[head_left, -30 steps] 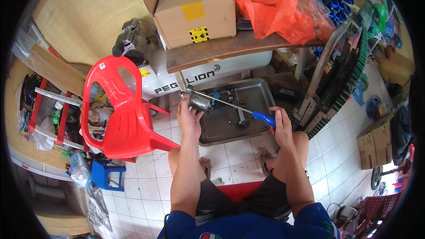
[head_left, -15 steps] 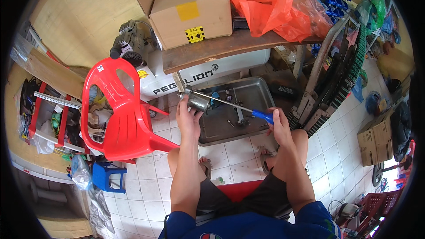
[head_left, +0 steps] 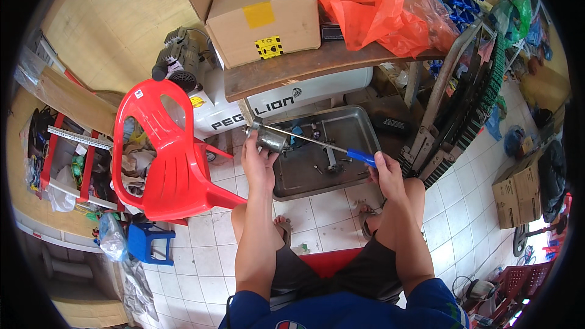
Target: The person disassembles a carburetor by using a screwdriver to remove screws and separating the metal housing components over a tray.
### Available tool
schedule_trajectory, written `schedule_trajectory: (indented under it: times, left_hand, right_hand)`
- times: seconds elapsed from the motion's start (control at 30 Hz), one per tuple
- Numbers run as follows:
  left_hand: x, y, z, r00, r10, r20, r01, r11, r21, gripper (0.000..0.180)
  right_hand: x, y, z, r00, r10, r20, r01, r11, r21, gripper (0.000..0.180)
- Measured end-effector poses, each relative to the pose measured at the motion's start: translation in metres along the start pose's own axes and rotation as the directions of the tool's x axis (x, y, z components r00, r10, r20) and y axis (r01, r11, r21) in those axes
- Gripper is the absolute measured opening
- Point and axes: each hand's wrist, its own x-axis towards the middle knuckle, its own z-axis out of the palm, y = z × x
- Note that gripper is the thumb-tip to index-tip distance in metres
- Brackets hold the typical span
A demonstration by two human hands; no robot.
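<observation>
My left hand (head_left: 257, 161) is closed around a grey metal cylindrical part (head_left: 272, 140), which looks like a small motor housing, and lifts it over the left edge of a metal tray (head_left: 289, 192). In my right hand (head_left: 386, 173) is a long screwdriver (head_left: 361, 157) with a blue handle, gripped near the handle's end. Its shaft slants up and left to the upper end of the cylinder. Exactly where the tip sits is too small to tell. Several loose small metal parts (head_left: 331, 159) and a light-blue piece (head_left: 297, 131) lie in the tray.
A red plastic chair (head_left: 177, 170) stands at the left, near a small blue stool (head_left: 149, 244). Behind the tray are a white compressor tank (head_left: 341, 82) and a wooden bench (head_left: 298, 73) bearing a cardboard box (head_left: 265, 21) and an orange plastic bag (head_left: 372, 6). Metal frames (head_left: 442, 109) lean at the right.
The screwdriver's handle and my right hand have shifted very slightly, the blue handle showing a little more to the left. My left hand and the cylinder stay almost where they were.
</observation>
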Motion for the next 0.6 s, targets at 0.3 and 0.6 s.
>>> schedule_trajectory:
  times: [0.3, 0.6]
  left_hand:
    - [0.003, -0.004, -0.003, 0.999, -0.041, -0.008, 0.04, 0.999, -0.011, 0.044]
    - [0.002, -0.002, -0.003, 0.999, -0.031, -0.007, 0.031, 0.999, -0.02, 0.044]
  right_hand:
    - [-0.001, 0.003, 0.011, 0.97, -0.231, -0.075, 0.241, 0.952, 0.188, 0.046]
    - [0.001, -0.005, 0.001, 0.989, 0.096, -0.116, -0.099, 0.995, -0.015, 0.043]
